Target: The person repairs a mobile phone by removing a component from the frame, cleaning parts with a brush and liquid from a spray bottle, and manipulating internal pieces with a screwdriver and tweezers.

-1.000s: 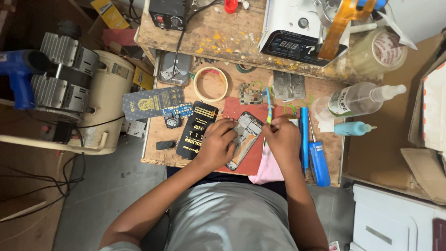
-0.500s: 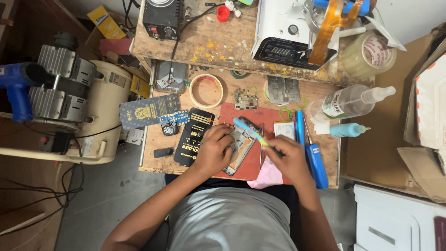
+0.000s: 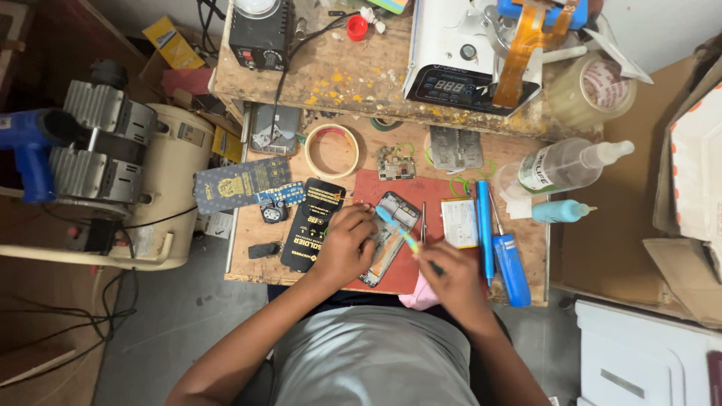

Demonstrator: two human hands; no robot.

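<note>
Head view, looking straight down onto a cluttered wooden surface (image 3: 526, 150).

Left hand (image 3: 344, 244): resting on the opened phone frame (image 3: 391, 234), fingers curled over its left edge, grip closed on the frame and pinning it flat. Phone frame: lying tilted on the red work mat (image 3: 421, 192), near the front edge of the surface, directly before the person.

Right hand (image 3: 451, 280): grip closed around the lower end of a brush with a light blue and green handle (image 3: 397, 229) (held much like a pen). Brush head: over the upper part of the phone frame, just beside the left fingertips; contact with the frame cannot be told.

Around the work area:
- black printed card (image 3: 312, 222), touching the left hand's outer side;
- metal tweezers (image 3: 423, 222), on the mat just right of the phone frame;
- flat battery pack (image 3: 459, 222), right of the tweezers;
- two blue screwdrivers (image 3: 511, 267), at the right edge of the surface;
- clear spray bottle (image 3: 560, 164), lying on its side, above a small light blue bottle (image 3: 560, 211);
- tape roll (image 3: 332, 150), behind the card;
- small circuit board (image 3: 395, 162), beside the tape roll;
- pink cloth (image 3: 418, 297), partly hidden under the right hand.
</note>
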